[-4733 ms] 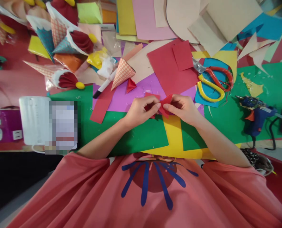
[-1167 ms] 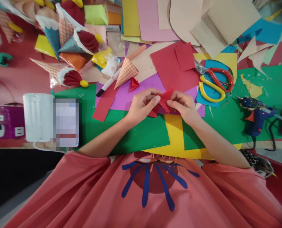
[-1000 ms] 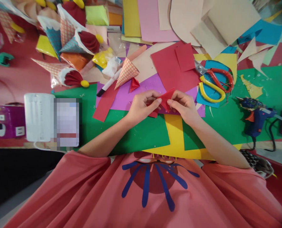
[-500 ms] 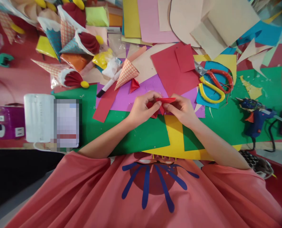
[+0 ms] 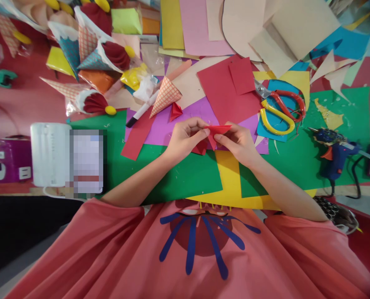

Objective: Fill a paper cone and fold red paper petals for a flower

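Observation:
Between my two hands is a small folded piece of red paper [image 5: 217,130]. My left hand [image 5: 189,137] pinches its left side with thumb and forefinger. The thumb and fingers of my right hand [image 5: 238,141] close on its right side. Below my left hand, a red paper scrap [image 5: 200,148] lies on the purple sheet [image 5: 191,112]. Just beyond my hands sit a small red folded paper [image 5: 175,111] and a checked paper cone [image 5: 167,96]. A larger red sheet [image 5: 217,89] lies past my right hand.
Scissors [image 5: 280,108] with red and yellow handles lie at the right, and a blue glue gun [image 5: 337,153] stands farther right. A marker [image 5: 143,109], decorated cones [image 5: 106,56] and clay packets are at the left. A phone [image 5: 88,162] rests beside a white box [image 5: 51,154].
The folded red paper has tilted slightly and shows more of its face between my fingers. My left hand has shifted a little to the left.

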A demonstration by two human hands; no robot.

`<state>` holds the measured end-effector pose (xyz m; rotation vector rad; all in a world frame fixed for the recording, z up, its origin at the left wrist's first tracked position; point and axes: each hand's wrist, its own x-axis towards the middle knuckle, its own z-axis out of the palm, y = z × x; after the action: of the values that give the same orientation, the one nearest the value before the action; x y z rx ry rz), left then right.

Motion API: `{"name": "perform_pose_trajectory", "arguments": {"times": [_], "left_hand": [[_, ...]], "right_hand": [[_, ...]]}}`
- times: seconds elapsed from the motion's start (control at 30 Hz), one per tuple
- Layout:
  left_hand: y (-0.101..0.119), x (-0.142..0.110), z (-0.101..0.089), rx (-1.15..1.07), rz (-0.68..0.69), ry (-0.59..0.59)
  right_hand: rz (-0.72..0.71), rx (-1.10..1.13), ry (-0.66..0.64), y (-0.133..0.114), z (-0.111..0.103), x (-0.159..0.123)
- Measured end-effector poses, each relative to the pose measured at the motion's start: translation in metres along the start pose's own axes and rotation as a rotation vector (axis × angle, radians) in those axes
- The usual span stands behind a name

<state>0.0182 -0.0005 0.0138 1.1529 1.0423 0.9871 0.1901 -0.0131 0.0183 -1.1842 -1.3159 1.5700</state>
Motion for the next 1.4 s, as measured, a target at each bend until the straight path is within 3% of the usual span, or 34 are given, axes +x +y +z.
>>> {"name": "perform_pose_trajectory", "arguments": {"times": [0.4,0.7,1.4], "left_hand": [[-0.0014,-0.0010,-0.0011,0.009,0.072,0.006],[-0.0011,-0.0037,0.0018,0.058,0.056,-0.093],[-0.0021,-0.0081,0.0035,0.015,0.061,-0.087]], "right_hand": [[0.024,0.031,0.006,-0.0023,-0.0010,-0.0003],[0.026,0.020,-0.025,-0.0034,-0.0035,0.0030],[0.079,0.152,-0.009,-0.0042,-0.0080,0.0048]]}}
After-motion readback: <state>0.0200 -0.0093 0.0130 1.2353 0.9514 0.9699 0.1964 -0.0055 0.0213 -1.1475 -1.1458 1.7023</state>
